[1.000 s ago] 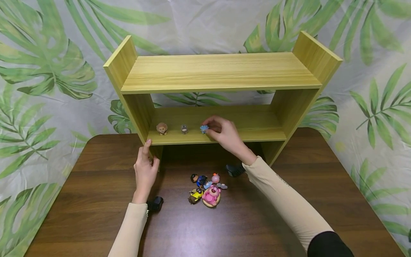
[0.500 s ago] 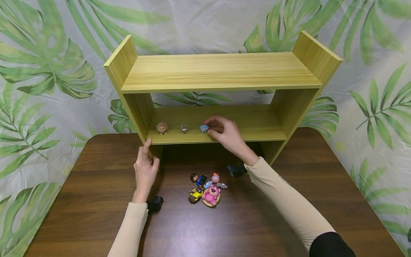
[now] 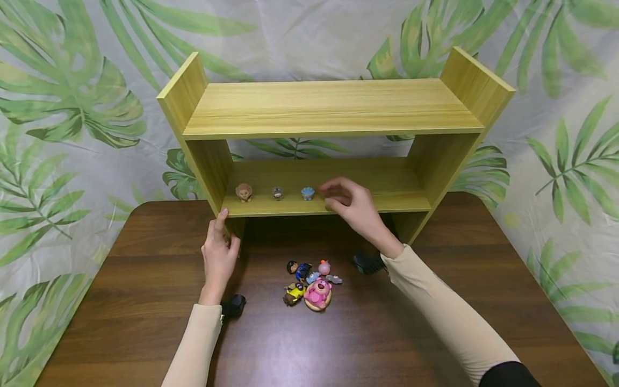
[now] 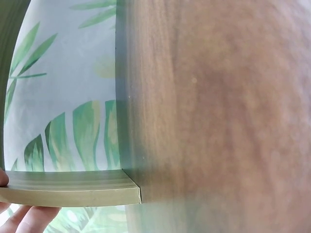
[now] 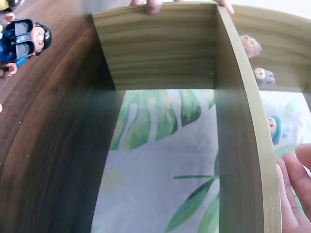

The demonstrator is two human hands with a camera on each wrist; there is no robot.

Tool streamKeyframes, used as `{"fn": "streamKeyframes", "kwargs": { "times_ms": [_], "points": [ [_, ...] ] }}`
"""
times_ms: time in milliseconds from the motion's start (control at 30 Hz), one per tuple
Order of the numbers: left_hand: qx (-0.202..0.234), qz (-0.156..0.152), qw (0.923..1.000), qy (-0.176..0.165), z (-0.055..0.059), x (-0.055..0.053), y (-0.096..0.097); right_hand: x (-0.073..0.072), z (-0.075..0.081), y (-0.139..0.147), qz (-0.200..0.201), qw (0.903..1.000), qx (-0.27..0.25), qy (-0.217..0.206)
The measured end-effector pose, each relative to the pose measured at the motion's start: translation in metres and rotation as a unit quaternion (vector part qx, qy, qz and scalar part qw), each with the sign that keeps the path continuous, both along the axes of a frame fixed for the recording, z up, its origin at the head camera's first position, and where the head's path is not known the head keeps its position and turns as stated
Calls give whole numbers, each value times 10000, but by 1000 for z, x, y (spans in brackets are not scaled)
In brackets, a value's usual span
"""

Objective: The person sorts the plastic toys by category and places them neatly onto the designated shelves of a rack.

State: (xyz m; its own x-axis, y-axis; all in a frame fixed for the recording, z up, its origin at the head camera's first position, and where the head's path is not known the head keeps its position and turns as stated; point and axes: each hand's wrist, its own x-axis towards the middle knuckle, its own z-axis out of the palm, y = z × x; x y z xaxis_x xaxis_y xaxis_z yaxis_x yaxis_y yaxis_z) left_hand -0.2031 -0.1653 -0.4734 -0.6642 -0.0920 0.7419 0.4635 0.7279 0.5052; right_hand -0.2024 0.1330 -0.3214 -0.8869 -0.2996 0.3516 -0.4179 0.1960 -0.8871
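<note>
Right hand (image 5: pixel 297 179) cut off (right wrist view).

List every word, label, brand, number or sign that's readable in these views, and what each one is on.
Readable text: none in any of the three views.
Right sleeve: a faint mark near its upper edge, too small to read, if it is lettering at all.
Toy figures on the table: no lettering I can make out.
Shelf: wood grain only.

Saw a small blue figurine (image 3: pixel 308 194) standing upright and unheld on the lower board (image 3: pixel 398 202) of a yellow wood-grain shelf unit (image 3: pixel 333 107), near the board's front edge, slightly closer to its left edge. Showed a pale face framed in blue. Found the unit upright on the desk (image 3: pixel 285 349).
</note>
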Motion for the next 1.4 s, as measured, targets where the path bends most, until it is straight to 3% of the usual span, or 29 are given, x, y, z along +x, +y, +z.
{"fn": "streamKeyframes", "kwargs": {
  "times_ms": [267,567,1067,1400],
  "points": [
    [32,34,10000,16,1,1,0,6,-8,12,133,9997,-122,188],
    [46,13,10000,17,1,1,1,4,-33,27,142,9994,-136,276],
    [-6,85,10000,27,0,0,1,30,-60,33,348,9994,-19,68],
    [10,45,10000,32,1,1,1,52,-61,28,314,9988,325,-200]
  ]
}}
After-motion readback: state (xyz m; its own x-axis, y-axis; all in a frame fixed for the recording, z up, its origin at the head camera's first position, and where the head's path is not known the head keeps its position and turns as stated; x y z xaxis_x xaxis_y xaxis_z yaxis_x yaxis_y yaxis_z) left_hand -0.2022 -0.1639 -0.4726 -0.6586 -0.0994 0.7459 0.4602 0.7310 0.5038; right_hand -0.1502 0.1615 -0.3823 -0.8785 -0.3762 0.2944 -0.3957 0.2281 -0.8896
